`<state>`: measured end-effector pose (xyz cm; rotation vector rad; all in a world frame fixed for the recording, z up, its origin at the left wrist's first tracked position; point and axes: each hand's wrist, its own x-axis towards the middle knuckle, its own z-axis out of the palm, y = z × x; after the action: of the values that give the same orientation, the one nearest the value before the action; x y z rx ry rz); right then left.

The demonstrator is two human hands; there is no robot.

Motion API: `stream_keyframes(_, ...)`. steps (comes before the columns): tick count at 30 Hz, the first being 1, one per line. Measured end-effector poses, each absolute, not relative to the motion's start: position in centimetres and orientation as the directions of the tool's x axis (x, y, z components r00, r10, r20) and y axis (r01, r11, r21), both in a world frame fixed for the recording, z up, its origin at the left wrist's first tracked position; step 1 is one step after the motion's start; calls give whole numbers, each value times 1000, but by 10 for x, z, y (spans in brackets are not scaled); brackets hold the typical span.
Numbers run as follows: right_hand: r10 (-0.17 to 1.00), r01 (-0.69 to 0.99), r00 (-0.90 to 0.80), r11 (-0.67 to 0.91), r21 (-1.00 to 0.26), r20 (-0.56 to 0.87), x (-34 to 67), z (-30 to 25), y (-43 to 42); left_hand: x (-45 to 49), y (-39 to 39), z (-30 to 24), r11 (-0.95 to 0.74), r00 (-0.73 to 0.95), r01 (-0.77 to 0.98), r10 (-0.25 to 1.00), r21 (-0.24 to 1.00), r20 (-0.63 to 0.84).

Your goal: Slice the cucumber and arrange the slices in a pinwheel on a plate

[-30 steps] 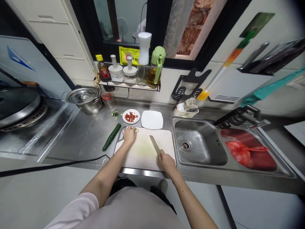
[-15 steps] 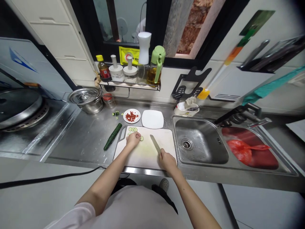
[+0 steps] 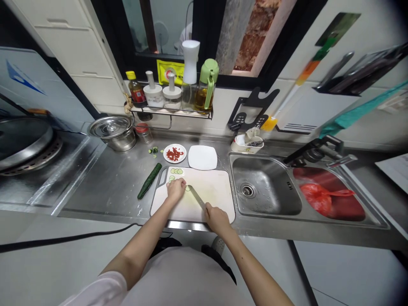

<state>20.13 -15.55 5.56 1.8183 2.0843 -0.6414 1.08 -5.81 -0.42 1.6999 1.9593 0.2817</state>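
Observation:
On the steel counter lies a white cutting board (image 3: 213,191). My left hand (image 3: 176,189) rests curled on it, fingers closed over cucumber slices (image 3: 188,188). More slices (image 3: 176,171) lie at the board's far left corner. My right hand (image 3: 217,217) grips the handle of a knife (image 3: 197,197), whose blade points up-left and reaches the slices by my left fingers. A whole cucumber (image 3: 149,181) lies on the counter left of the board.
Behind the board sit a small plate of red chopped bits (image 3: 174,154) and a white square plate (image 3: 202,157). A lidded pot (image 3: 112,132) stands far left, a double sink (image 3: 266,193) right, with a red bag (image 3: 318,198) in the far basin. A black cable (image 3: 63,238) runs along the counter's front edge.
My left hand slid from the board's far left corner toward its middle, leaving slices behind. The knife swung left, its tip now at my left fingers.

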Motion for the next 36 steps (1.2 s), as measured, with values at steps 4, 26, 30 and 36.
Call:
stream_keyframes(4, 849, 985, -165, 113, -132, -502, 198, 51, -155, 12, -56, -6, 200, -85, 863, 963, 464, -257)
stream_keyframes(26, 795, 977, -213, 167, -133, -568, 197, 57, -141, 9, -50, -8, 230, -94, 854, 951, 466, -296)
stream_keyframes(30, 790, 976, -219, 171, -136, -573, 197, 58, -141, 9, -50, -8, 234, -101, 858, 950, 457, -295)
stream_keyframes(36, 802, 976, -219, 175, -131, -556, 194, 58, -140, 10, -50, -8, 228, -96, 861, 950, 454, -296)
